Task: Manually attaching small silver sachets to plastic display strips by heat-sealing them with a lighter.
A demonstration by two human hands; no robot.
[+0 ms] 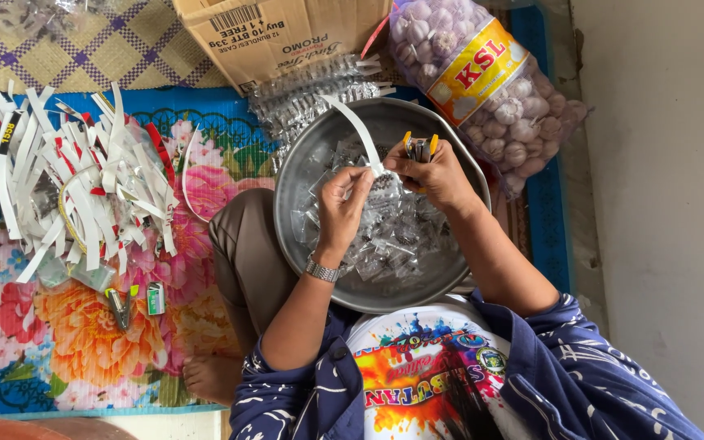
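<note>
A round metal basin point(297, 167) rests on my lap and holds several small clear plastic packets point(389, 240). Over it, my left hand point(340, 208), with a wristwatch, pinches the top of one small packet together with a white paper strip point(358, 126) that curves up and to the left. My right hand point(437, 175) meets it from the right, holding a yellow and grey stapler point(420, 147) and touching the same strip and packet.
A heap of white paper strips point(83, 179) lies on the floral mat point(67, 350) at left, with a second stapler point(120, 305) and a small green box point(155, 297) below it. Beyond the basin are a cardboard box point(279, 33), shiny packet bundles point(311, 90) and a mesh bag of garlic point(490, 98).
</note>
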